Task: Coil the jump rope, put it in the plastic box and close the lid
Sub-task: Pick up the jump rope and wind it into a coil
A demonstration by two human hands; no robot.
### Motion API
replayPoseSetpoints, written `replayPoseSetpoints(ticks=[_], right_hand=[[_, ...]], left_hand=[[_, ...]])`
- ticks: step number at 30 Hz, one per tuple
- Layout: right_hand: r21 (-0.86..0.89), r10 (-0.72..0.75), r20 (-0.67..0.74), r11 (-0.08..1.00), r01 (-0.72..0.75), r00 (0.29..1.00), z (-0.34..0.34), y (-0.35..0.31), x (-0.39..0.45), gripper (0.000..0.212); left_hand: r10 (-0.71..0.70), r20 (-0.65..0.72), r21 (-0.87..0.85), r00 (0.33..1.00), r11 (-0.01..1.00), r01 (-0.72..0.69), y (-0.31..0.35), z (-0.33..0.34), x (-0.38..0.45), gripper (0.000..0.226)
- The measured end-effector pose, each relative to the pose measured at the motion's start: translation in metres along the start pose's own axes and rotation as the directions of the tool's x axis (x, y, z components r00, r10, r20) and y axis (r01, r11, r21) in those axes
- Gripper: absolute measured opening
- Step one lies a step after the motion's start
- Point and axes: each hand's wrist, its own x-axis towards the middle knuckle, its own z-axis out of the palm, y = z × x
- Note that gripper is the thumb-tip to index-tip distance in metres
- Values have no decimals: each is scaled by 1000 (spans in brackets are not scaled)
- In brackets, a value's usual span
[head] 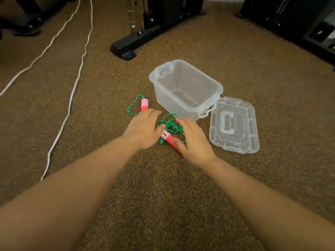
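Green braided jump rope (170, 125) with pink-and-red handles lies tangled on the brown carpet (163, 187), just in front of the clear plastic box (183, 104); clear lid (233, 125) flat beside it. Left hand (143, 129) spread loose over the cord, gripping nothing. Right hand (194, 140) touches the near handle (168, 138), grasp unclear, probably not closed. Best: pin one handle, loop cord evenly, keep the far handle (144, 104) from snagging.

Dim, warm indoor light, soft overall.
Wide-angle bending at the edges; corners darken. Forearms (76, 192) near the camera are blurred, the carpet (226, 57) grainy, faint sheen on the clear lid (235, 125).
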Motion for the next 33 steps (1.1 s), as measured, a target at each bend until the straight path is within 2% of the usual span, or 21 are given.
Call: replayPoseSetpoints(ticks=[9,20,23,27,29,31,33], right_hand=[[-98,153,173,986,-137,973,40,21,-30,69],[-99,272,236,962,-255,933,55,35,-12,65],[-112,336,294,942,-317,895,62,34,-8,65],[-160,410,267,911,-380,872,71,34,-6,59],[-120,447,236,895,-430,863,72,32,-5,55],[13,500,231,856,-517,834,72,26,-5,48],[235,567,341,720,-653,749,68,19,-2,39]], left_hand=[[-109,262,93,959,992,88,-12,30,-23,58],[-138,290,25,947,990,137,-17,44,-15,55],[-161,311,-9,937,985,172,-24,53,-15,54],[-200,417,-123,887,954,273,-24,57,-15,46],[-242,497,-182,833,910,373,-24,59,-15,46],[-279,545,-250,791,846,471,-29,63,-13,49],[-312,549,-387,775,727,567,-34,65,-10,45]])
